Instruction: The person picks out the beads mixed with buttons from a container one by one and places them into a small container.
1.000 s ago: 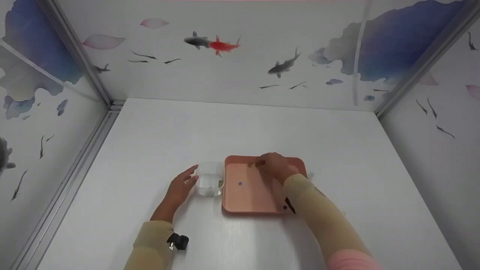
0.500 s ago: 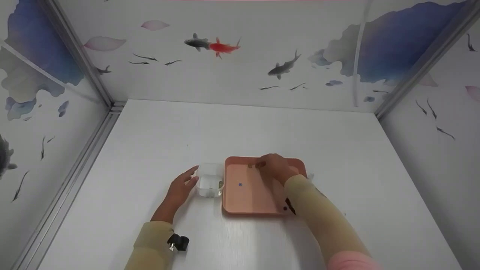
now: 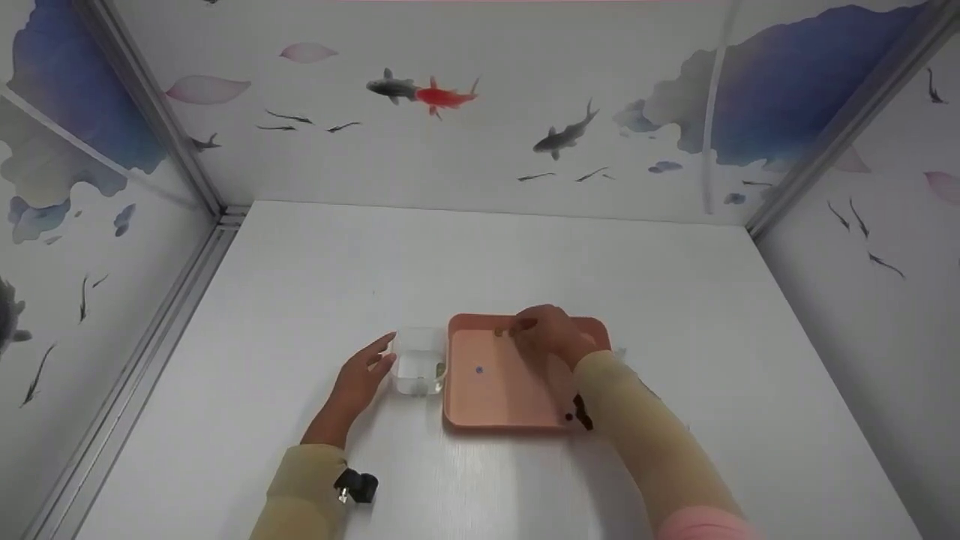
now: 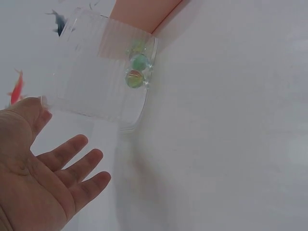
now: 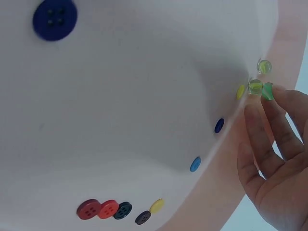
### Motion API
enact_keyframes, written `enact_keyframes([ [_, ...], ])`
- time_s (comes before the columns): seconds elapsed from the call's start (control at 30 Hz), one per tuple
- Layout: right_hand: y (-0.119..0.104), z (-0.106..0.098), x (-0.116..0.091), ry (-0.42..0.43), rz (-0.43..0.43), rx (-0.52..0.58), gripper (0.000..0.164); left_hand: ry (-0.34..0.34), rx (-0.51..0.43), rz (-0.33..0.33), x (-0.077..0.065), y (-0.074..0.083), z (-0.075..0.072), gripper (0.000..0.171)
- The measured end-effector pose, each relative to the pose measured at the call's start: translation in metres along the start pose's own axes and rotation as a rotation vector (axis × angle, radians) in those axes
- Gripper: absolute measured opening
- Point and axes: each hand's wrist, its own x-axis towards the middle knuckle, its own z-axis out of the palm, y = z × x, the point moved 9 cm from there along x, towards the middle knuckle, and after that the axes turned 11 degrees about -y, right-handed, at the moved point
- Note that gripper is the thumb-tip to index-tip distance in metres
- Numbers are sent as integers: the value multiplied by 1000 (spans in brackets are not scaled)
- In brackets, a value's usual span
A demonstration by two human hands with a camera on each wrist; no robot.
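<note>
In the right wrist view my right hand (image 5: 281,159) pinches a green marble (image 5: 267,91) between thumb and index finger at the edge of the pink tray (image 3: 499,405). Two clear marbles with yellow-green swirls lie beside it, the nearer marble (image 5: 255,86) right next to the fingertips. My left hand (image 3: 360,384) is at the left side of the clear plastic box (image 3: 418,365), fingers spread and relaxed. The left wrist view shows its thumb at the box's rim. Inside the box sit three marbles, among them a teal marble (image 4: 139,61).
Several buttons lie in the tray: a large blue button (image 5: 55,19), a dark red button (image 5: 89,209), a yellow button (image 5: 157,206) and a light blue button (image 5: 195,164) among them. The box stands against the tray's left side on the white table (image 3: 315,277). Patterned walls surround it.
</note>
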Motion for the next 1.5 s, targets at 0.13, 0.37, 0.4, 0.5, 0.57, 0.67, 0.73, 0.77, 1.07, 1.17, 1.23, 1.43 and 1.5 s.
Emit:
enact_keyframes([
  [0.13,3,-2,1,16,-8,42,30,3,-9,10,-1,1,0,48],
  [0.37,6,-3,-1,-6,11,149,32,6,-4,58,-2,2,-1,47],
  [0.4,6,-3,-1,-7,12,159,31,8,-3,65,-2,3,-1,47],
  [0.5,3,-5,-2,9,-9,148,28,15,-5,66,-2,3,-1,47],
  [0.57,1,-6,-2,17,-33,149,26,17,-7,59,-2,2,-1,47],
  [0.67,-2,-6,-3,20,-59,191,27,17,-6,51,-3,3,-2,47],
  [0.73,-2,-5,-5,14,-64,235,29,18,-11,48,-3,3,-2,47],
  [0.77,-2,-5,-5,9,-57,260,30,18,-12,49,-3,3,-2,46],
  [1.07,-2,-3,-10,2,-52,388,33,15,-22,57,-2,3,-2,46],
  [1.17,-4,-4,-11,12,-60,424,34,9,-26,55,-2,3,-1,47],
  [1.23,-6,-4,-13,16,-59,445,37,4,-29,49,-2,2,-1,47],
  [1.43,-9,0,-16,39,-61,527,44,1,-34,35,-2,0,0,48],
  [1.5,-10,1,-17,58,-77,549,42,-1,-34,33,-2,-1,0,48],
])
